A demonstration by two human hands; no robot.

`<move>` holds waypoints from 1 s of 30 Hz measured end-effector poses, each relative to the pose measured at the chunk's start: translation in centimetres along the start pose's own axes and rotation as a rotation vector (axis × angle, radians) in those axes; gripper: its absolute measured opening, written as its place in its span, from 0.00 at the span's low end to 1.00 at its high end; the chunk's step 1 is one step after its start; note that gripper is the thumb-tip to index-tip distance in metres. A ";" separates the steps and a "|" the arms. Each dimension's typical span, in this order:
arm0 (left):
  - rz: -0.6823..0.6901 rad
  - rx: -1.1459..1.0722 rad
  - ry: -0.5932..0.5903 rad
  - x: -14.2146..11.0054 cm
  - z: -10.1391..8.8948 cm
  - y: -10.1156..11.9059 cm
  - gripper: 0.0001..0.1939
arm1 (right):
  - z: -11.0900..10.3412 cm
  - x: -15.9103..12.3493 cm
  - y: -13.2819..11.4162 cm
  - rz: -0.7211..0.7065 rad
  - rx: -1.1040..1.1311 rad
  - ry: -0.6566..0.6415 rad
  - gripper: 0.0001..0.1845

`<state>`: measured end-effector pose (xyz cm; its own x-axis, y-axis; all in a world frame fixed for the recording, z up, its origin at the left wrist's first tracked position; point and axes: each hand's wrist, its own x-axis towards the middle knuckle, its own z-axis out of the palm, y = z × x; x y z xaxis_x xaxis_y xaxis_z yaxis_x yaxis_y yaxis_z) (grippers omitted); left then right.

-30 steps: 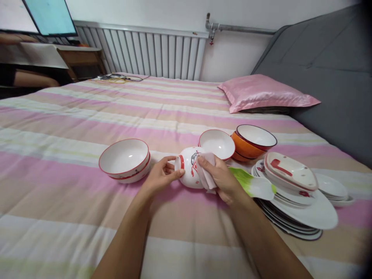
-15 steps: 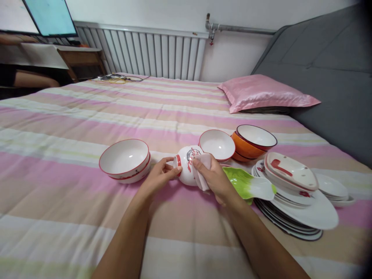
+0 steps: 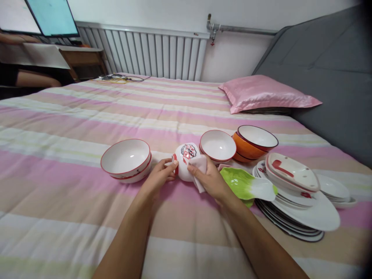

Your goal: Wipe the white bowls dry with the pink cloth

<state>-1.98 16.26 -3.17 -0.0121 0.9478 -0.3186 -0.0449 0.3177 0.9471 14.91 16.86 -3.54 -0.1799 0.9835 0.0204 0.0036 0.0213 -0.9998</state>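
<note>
My left hand [image 3: 159,179] pinches the red rim of a small white bowl [image 3: 186,162] with a red and black print, held on its side just above the striped bed cover [image 3: 87,128]. My right hand [image 3: 209,181] presses a pale cloth [image 3: 199,169] against the bowl's outer wall. To the left of my hands sit stacked red-rimmed white bowls [image 3: 126,159]. Another red-rimmed bowl [image 3: 217,145] stands just behind the held one.
Orange bowls [image 3: 252,142] stacked together, a green leaf-shaped dish [image 3: 245,185] and piles of white plates [image 3: 302,209] with a red-marked dish [image 3: 292,171] lie to the right. A pink pillow [image 3: 264,93], grey headboard [image 3: 325,69], radiator [image 3: 151,50], cables [image 3: 119,78], and a desk with monitors [image 3: 43,17] surround the bed.
The bowl has been shifted a little away from me and turned so its printed side faces up. My right hand with the cloth has slid down its wall, uncovering the green dish.
</note>
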 end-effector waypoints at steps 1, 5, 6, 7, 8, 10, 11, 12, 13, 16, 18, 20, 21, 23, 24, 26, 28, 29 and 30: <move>-0.006 -0.004 0.007 0.0 0.0 0.0 0.33 | 0.0 0.0 0.1 -0.002 -0.007 -0.013 0.24; -0.016 -0.024 0.014 0.1 0.0 -0.1 0.30 | -0.2 0.0 0.2 -0.002 -0.030 -0.056 0.25; -0.017 -0.033 0.012 0.1 0.0 -0.2 0.30 | -0.2 0.0 0.2 0.004 -0.017 -0.062 0.25; -0.012 -0.044 0.013 0.1 0.1 -0.2 0.30 | -0.2 0.0 0.1 0.013 0.006 -0.065 0.25; 0.000 -0.057 0.017 0.1 0.1 -0.2 0.29 | -0.1 -0.1 0.0 0.026 0.035 -0.067 0.24; 0.042 -0.102 0.026 0.0 0.2 -0.1 0.29 | -0.1 -0.2 -0.2 0.052 0.089 -0.069 0.23; 0.061 -0.134 0.023 -0.1 0.3 0.0 0.29 | 0.0 -0.2 -0.3 0.062 0.106 -0.070 0.23; 0.074 -0.164 0.012 -0.2 0.3 0.1 0.30 | 0.0 -0.2 -0.4 0.068 0.116 -0.073 0.23; 0.079 -0.189 -0.004 -0.3 0.4 0.2 0.31 | 0.0 -0.3 -0.4 0.069 0.125 -0.073 0.23; 0.094 -0.177 -0.055 -0.3 0.3 0.4 0.36 | 0.0 -0.2 -0.4 0.068 0.160 -0.053 0.22; 0.128 -0.111 -0.069 -0.1 0.1 0.3 0.39 | -0.1 -0.1 -0.4 0.075 0.187 -0.034 0.23; 0.168 -0.044 -0.067 0.1 -0.1 0.1 0.40 | -0.1 0.0 -0.4 0.078 0.209 -0.019 0.23; 0.185 -0.015 -0.066 0.1 -0.2 0.0 0.40 | -0.2 0.1 -0.4 0.073 0.214 -0.012 0.23; 0.213 0.033 -0.063 0.2 -0.3 -0.1 0.39 | -0.2 0.1 -0.6 0.061 0.218 0.008 0.23; 0.224 0.051 -0.062 0.1 -0.3 -0.1 0.38 | -0.3 0.1 -0.7 0.055 0.220 0.022 0.23; 0.235 0.082 -0.056 -0.1 -0.4 0.0 0.39 | -0.4 0.0 -0.9 0.051 0.231 0.051 0.23; 0.236 0.109 -0.038 -0.4 -0.3 0.2 0.39 | -0.5 -0.1 -1.2 0.053 0.261 0.074 0.23; 0.235 0.121 -0.032 -0.6 -0.3 0.3 0.39 | -0.6 -0.1 -1.4 0.056 0.279 0.081 0.24; 0.236 0.129 -0.027 -0.7 -0.2 0.4 0.39 | -0.7 -0.2 -1.5 0.064 0.298 0.085 0.24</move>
<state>-2.21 15.75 -2.59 0.0194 0.9958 -0.0893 0.0838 0.0874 0.9926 15.60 16.79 -2.08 -0.1055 0.9929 -0.0547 -0.2786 -0.0823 -0.9569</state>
